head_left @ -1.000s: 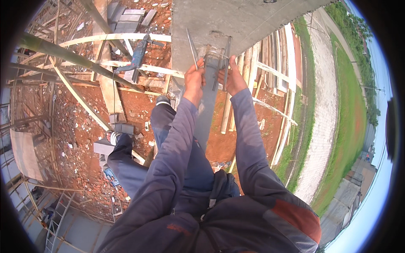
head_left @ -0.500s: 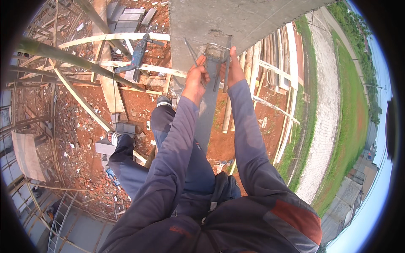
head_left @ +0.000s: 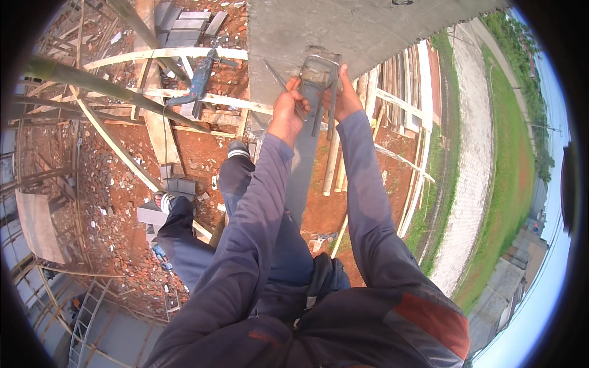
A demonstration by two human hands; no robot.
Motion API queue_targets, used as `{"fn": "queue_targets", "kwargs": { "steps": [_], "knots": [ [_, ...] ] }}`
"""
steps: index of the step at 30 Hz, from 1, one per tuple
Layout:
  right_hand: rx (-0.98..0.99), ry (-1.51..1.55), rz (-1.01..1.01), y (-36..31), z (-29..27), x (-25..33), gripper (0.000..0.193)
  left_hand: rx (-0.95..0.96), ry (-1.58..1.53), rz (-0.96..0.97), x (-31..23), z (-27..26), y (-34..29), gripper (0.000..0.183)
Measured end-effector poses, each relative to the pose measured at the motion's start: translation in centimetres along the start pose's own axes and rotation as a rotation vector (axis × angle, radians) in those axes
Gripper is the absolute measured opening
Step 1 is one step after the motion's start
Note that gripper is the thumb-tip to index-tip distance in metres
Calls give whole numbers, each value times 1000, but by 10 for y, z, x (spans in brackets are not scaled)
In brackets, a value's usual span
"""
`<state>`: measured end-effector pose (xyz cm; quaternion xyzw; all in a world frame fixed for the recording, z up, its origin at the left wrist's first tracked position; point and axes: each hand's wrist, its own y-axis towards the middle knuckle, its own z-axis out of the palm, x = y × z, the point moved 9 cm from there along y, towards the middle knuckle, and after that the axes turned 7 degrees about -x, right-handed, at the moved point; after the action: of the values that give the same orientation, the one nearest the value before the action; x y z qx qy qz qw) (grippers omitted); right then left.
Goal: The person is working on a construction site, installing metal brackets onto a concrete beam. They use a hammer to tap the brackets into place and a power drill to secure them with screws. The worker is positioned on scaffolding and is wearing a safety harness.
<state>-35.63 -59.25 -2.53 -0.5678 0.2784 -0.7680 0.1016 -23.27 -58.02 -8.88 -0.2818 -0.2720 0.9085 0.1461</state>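
My left hand [head_left: 288,110] is closed around a thin dark metal rod [head_left: 272,72], which slants up and left over the grey concrete face. To its right, a U-shaped metal bar [head_left: 334,101] spans the end of a narrow grey concrete strip [head_left: 302,168]. My right hand [head_left: 347,97] grips the right side of this bar, thumb pointing up and the other fingers partly hidden behind it. Behind the bar, a small squarish metal piece or recess shows at the concrete edge; I cannot tell which.
A blue power drill [head_left: 199,80] lies on timber at the left. Bamboo poles [head_left: 98,84] and planks cross above rubble-strewn red soil. Grey blocks [head_left: 190,24] lie at the far left. Long timbers [head_left: 399,83] lean right of the concrete slab [head_left: 362,27]. A ladder [head_left: 86,322] stands lower left.
Both hands have shifted slightly right. The U-shaped bar has tilted, so its bent top now appears wider and higher. The left hand's rod has moved a little left at its tip.
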Motion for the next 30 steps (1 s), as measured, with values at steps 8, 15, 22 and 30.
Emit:
{"fn": "queue_targets", "kwargs": {
  "steps": [8, 15, 22, 30],
  "knots": [
    [-26, 55, 6, 1, -2, 0, 116, 56, -43, -4, 0, 2, -4, 84],
    [32, 77, 25, 16, -4, 4, 109, 97, -77, -35, 3, 7, 2, 88],
    [49, 89, 13, 41, -6, 0, 99, 18, -147, -56, -3, -2, 6, 81],
    [-161, 182, 31, 3, -77, -63, 90, 86, -119, -68, -41, -72, -113, 62]
  ]
}}
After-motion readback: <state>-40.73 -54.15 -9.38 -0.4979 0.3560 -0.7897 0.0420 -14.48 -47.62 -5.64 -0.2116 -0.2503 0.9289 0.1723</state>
